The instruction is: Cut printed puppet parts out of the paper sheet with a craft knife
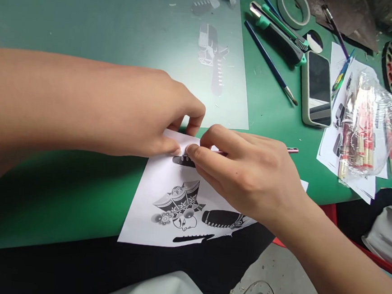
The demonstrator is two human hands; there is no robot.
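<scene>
My left hand (161,112) reaches in from the left with bent fingers. Its thumb presses on the top part of a white printed paper sheet (139,219), and its fingertips rest by the sheet's upper edge. Closed in a pinch, my right hand (248,169) holds a slim pen-like tool with a pinkish end (293,150); its tip is hidden by the fingers. Both thumbs are close together at a dark printed shape (181,160). Lower on the paper is a printed figure with an ornate headdress (180,200). The sheet's lower right edge is cut unevenly and overhangs the table edge.
A translucent sheet (233,109) with cut-out shapes lies beyond my hands. To the right are a paintbrush (270,60), a utility knife (282,40), a tape roll (306,13), a phone (318,79) and a plastic bag of sticks (363,133) on papers.
</scene>
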